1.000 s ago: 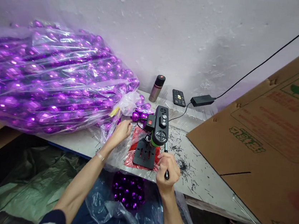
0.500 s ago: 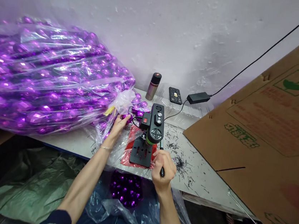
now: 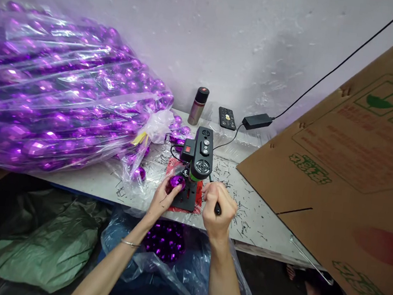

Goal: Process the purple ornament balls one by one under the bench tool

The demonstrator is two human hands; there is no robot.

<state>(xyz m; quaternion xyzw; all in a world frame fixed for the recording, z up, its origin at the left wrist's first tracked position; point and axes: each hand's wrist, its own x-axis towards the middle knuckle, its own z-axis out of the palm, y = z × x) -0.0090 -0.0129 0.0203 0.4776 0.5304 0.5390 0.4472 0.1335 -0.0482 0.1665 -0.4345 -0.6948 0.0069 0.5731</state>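
My left hand [image 3: 162, 197] grips a shiny purple faceted ball [image 3: 177, 182] between thumb and fingers, just left of the head of a small black bench drill press [image 3: 203, 153]. My right hand [image 3: 219, 208] is wrapped round the black-tipped lever handle [image 3: 218, 209] on the machine's right side. The machine's slotted black base plate [image 3: 185, 202] rests on a red sheet [image 3: 197, 205]. Where the ball meets the machine is partly hidden by the machine's head. Another purple ball [image 3: 139, 173] lies on the table to the left.
A large clear bag of purple balls [image 3: 56, 98] fills the left. Behind stand a bottle [image 3: 198, 106], a phone [image 3: 227, 118] and a power adapter [image 3: 257, 121]. Black shavings litter the table [image 3: 261, 230]. A cardboard box [image 3: 348, 184] leans at right. More balls [image 3: 165, 241] lie in plastic below.
My left hand has brought a purple ball from beside the bag's mouth rightward and nearer, to the machine. My right hand stays on the lever. The view has shifted slightly.
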